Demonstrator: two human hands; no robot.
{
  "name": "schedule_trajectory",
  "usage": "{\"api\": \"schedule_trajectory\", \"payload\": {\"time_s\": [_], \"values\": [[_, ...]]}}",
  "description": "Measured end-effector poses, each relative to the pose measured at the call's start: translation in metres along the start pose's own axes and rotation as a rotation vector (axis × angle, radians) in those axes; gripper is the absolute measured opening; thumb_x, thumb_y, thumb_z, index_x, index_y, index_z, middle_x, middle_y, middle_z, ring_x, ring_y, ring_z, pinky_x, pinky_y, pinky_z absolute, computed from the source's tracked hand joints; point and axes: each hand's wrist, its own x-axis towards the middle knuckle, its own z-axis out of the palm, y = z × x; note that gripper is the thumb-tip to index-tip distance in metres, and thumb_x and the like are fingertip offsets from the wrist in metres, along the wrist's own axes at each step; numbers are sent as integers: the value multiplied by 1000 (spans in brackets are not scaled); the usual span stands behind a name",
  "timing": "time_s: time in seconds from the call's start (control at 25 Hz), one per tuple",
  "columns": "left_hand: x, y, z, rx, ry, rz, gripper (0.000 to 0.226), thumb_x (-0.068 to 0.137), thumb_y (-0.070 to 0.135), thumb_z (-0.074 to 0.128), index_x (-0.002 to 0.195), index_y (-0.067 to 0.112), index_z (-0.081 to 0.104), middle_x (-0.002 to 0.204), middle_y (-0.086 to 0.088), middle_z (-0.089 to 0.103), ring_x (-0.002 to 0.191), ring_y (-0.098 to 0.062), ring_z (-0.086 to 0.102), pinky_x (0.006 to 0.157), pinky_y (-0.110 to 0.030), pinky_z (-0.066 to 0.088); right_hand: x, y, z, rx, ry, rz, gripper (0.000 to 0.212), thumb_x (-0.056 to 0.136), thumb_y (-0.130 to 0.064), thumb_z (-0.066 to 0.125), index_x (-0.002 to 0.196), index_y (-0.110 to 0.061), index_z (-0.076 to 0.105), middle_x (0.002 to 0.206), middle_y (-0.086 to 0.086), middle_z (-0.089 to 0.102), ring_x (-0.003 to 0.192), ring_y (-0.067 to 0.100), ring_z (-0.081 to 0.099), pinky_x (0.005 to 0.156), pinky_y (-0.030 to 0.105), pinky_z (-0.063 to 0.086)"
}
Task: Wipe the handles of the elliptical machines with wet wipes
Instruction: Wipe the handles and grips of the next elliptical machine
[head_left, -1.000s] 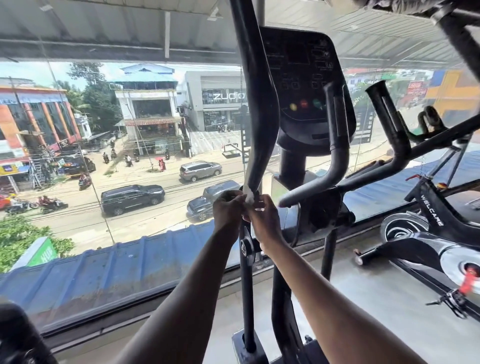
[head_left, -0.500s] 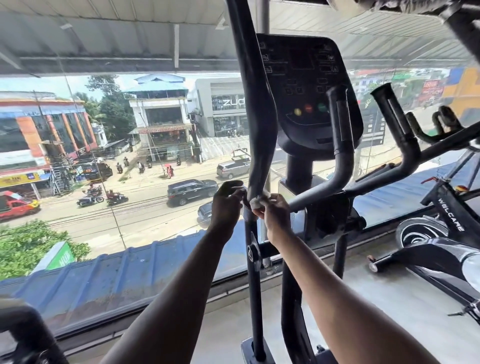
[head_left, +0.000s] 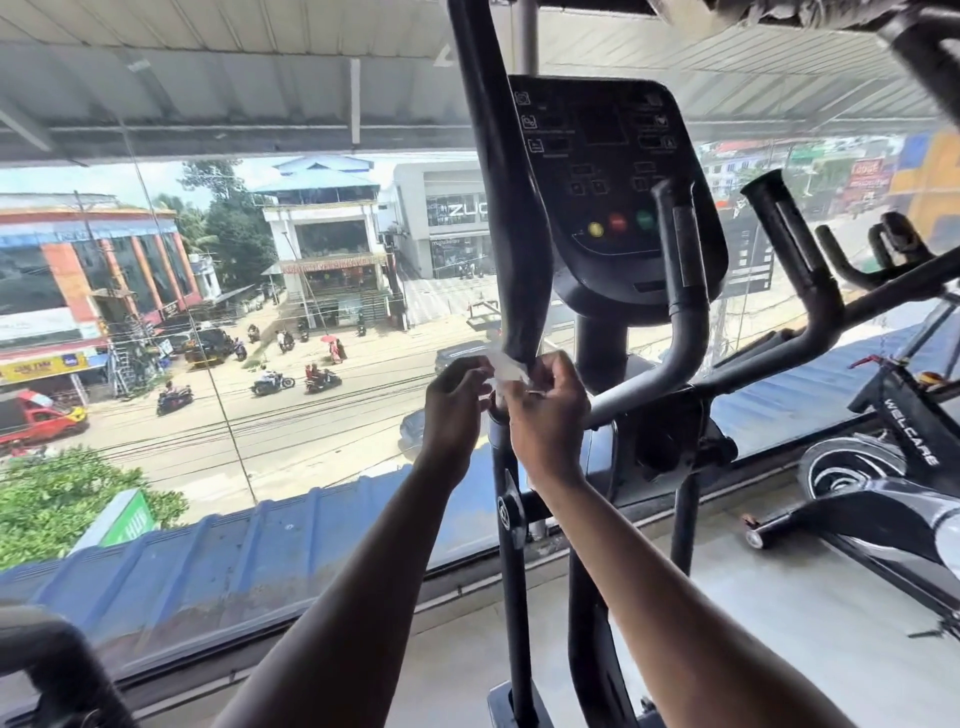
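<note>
Both bare forearms reach forward and up from the bottom of the view, converging toward the middle. The left hand (head_left: 453, 410) is raised with its back to the camera, fingers curled inward and pinching the white wet wipe (head_left: 506, 370) from the left. The right hand (head_left: 548, 415) sits just beside it, almost touching, back of the hand also toward the camera, its fingers bent and pinching the same wipe from the right. Both wrists are nearly straight.
</note>
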Motion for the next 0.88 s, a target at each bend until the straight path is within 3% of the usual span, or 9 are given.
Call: {"api": "schedule_trajectory", "payload": {"time_s": [0.08,0.12,0.2,0.28,0.4,0.52,0.64,0.72,0.88], "values": [[1,4,0,9,26,0,23,93,4,47,88,10,69,91,-16,68,83,-24,62,78,-37,49,-3,-13,-3,-29,57,-202,29,68,4,66,69,-16,46,71,3,52,62,9,44,61,22,43],[0,7,2,1,33,4,24,93,4,47,87,11,69,87,-12,67,80,-22,61,77,-36,48,-5,-10,-4,-60,60,-257,27,66,9,64,70,-12,48,73,3,51,63,6,42,61,20,40],[-1,14,4,2,37,20,21,94,6,49,89,10,70,86,-9,67,78,-19,61,76,-35,48,-2,5,-8,-106,8,-248,29,67,7,70,69,-13,50,72,1,53,63,5,41,61,22,36],[-2,20,5,-4,28,43,22,94,8,51,88,12,71,87,-8,69,82,-21,62,79,-36,48,3,7,-13,-72,-29,-162,31,69,-7,78,67,-17,49,67,-1,54,60,6,45,59,25,38],[-5,31,9,-19,14,77,28,97,9,48,86,17,72,86,-6,71,86,-21,63,82,-37,49,12,-24,-20,106,-21,-229,28,70,-19,76,66,-21,48,65,-3,52,59,24,50,55,37,44],[-8,39,15,-19,3,108,30,97,13,47,85,19,73,85,-2,73,84,-19,64,83,-37,50,14,-36,-23,232,-47,-239,25,73,-5,71,69,-16,49,64,-11,51,57,15,50,51,44,46],[-12,45,17,-18,10,139,33,96,14,50,75,22,74,77,0,72,79,-18,64,80,-37,50,15,-18,-24,328,-184,-48,29,75,0,72,68,-4,45,60,14,53,55,22,51,50,54,45],[-14,48,19,-29,9,161,31,96,15,51,77,20,74,80,-2,73,80,-19,65,80,-38,51,16,-23,-28,371,-215,-4,34,73,-7,77,66,-4,44,55,15,52,51,24,51,49,46,45],[-15,54,22,-61,34,217,28,100,20,48,86,23,72,87,-4,74,85,-21,66,80,-38,50,25,-56,-32,340,-151,-142,34,70,-15,82,67,-6,49,58,15,52,49,26,47,50,38,45]]}}
